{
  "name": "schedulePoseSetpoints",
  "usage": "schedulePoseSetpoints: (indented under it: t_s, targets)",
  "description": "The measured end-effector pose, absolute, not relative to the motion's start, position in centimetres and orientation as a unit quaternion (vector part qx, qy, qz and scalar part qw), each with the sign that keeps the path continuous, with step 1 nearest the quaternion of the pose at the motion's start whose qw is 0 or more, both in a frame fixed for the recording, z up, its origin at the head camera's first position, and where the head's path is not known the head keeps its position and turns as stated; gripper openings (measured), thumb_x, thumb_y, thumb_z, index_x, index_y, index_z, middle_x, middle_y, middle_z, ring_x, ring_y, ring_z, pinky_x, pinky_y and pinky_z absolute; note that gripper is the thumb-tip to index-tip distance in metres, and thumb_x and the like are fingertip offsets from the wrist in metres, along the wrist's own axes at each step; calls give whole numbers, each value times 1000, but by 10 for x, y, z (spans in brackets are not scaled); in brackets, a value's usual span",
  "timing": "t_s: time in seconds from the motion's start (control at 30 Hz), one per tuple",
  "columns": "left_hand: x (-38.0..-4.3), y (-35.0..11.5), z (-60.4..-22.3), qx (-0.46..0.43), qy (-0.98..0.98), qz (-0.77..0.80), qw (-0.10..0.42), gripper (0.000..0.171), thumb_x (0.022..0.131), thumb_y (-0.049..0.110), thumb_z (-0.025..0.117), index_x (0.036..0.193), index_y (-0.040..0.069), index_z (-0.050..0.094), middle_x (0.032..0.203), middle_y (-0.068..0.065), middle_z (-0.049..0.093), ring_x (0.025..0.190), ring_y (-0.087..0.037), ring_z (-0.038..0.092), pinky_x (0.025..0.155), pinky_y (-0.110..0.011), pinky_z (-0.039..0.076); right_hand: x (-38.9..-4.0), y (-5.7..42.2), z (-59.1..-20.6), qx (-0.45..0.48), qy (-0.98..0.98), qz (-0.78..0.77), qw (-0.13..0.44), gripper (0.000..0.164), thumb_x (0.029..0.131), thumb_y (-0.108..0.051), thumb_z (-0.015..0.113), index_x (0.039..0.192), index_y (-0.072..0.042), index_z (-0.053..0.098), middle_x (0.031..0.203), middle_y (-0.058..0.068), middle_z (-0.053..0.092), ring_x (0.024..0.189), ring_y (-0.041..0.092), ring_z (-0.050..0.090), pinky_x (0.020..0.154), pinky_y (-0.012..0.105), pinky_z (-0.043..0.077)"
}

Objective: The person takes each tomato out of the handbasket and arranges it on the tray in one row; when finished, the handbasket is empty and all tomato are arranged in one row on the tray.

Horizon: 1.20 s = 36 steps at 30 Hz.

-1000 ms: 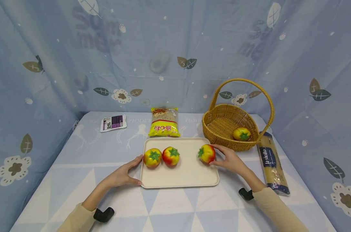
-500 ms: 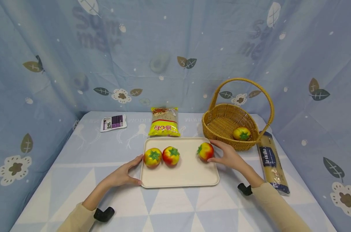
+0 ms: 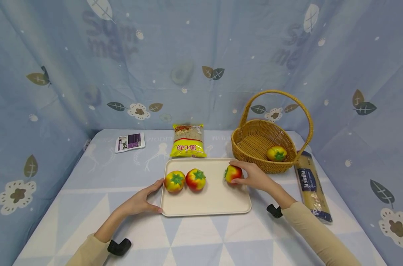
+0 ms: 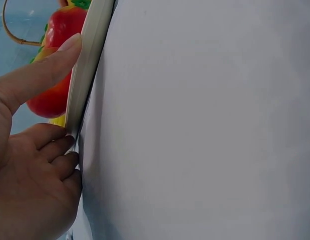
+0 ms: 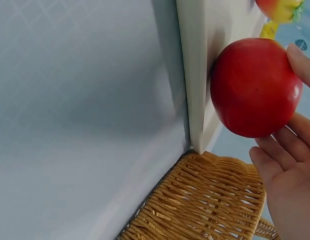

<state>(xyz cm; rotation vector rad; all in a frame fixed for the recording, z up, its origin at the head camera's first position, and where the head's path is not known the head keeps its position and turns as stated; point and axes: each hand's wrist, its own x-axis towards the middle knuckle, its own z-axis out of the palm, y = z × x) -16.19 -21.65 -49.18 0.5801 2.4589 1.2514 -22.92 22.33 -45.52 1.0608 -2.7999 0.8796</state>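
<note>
My right hand (image 3: pixel 254 176) grips a red-and-yellow tomato-like fruit (image 3: pixel 233 174) between thumb and fingers, over the right part of a cream tray (image 3: pixel 218 201). In the right wrist view this fruit's smooth red end (image 5: pixel 255 87) faces the camera, right beside the tray wall. Two more such fruits, a yellower one (image 3: pixel 175 181) and a redder one (image 3: pixel 196 180), sit side by side at the tray's left, green leafy tops showing. My left hand (image 3: pixel 139 199) rests against the left edge, thumb near the front corner. In the left wrist view its thumb (image 4: pixel 49 67) reaches the rim.
Behind the tray's right corner stands a wicker basket (image 3: pixel 251 160) with a tall handle and a yellow fruit (image 3: pixel 276 153) inside. A long pasta pack (image 3: pixel 311 188) lies to its right. A yellow food bag (image 3: pixel 188 142) and a small white-and-purple pouch (image 3: pixel 129 142) lie at the back.
My right hand has moved slightly left along the tray, taking the gripped fruit with it, toward the other two. The left hand has stayed at the tray's edge.
</note>
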Motion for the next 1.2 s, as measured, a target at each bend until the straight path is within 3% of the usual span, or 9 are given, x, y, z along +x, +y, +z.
schedulePoseSetpoints:
  t_s: [0.67, 1.2]
  targets:
    - [-162, -216, -490, 206, 861, 438, 160, 105, 72, 27, 86, 152, 2, 24, 156, -22, 19, 142, -43, 13, 113, -59, 12, -223, 245, -444, 309, -915, 261, -9, 76, 74, -25, 84, 137, 2, 51, 137, 17, 54, 123, 34, 52, 101, 48, 44]
    - [-160, -216, -489, 200, 856, 449, 160, 104, 71, 24, 86, 152, 3, 25, 157, -20, 20, 143, -42, 13, 114, -59, 11, -226, 245, -439, 313, -923, 221, -31, 73, 75, -27, 84, 134, 2, 54, 134, 19, 55, 123, 35, 51, 101, 49, 44]
